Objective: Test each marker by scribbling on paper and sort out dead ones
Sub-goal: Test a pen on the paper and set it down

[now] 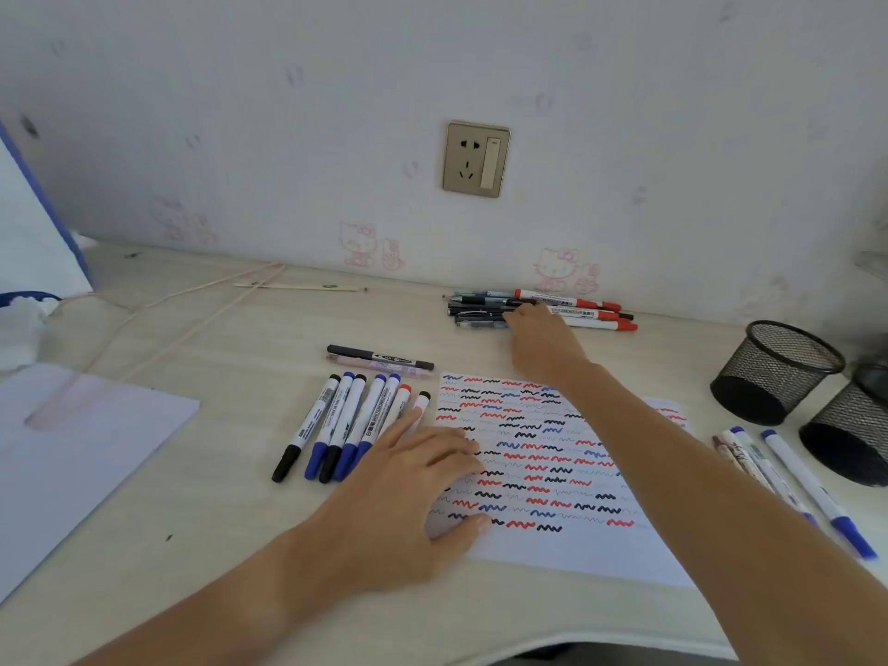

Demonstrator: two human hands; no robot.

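On the pale desk (226, 497), centre: sheet of paper (567, 555) covered in rows of red, blue and black squiggles. Left hand (408, 483) lies flat on the paper's left edge, fingers (447, 449) straight and slightly spread, thumb on the sheet near the lower rows; it holds nothing.

Right hand (543, 338) reaches across the paper's top corner to the pile of pens (538, 310) against the wall. Fingertips touch the pile; seen from behind, so cannot tell whether the fingers are closed round a pen or only resting on it. Pile mixes dark pens on the left with white, red-capped markers on the right.

Left of the paper: row of markers (346, 420) lying side by side, mostly white barrels with blue or black caps, one red. The left hand's fingertips overlap the nearest ones. Just behind that row, a black marker (379, 356) and a pinkish pen lie crosswise, touching each other.

Right of the paper, beyond the right forearm: a few more pens (793, 483), including a blue-capped white marker. Two black mesh pen cups (773, 372) lie tipped on their sides near them.

Far left: blank white sheet (72, 454), partly over the desk edge. Thin cords (192, 310) run across the back of the desk. Wall socket (475, 158) above.
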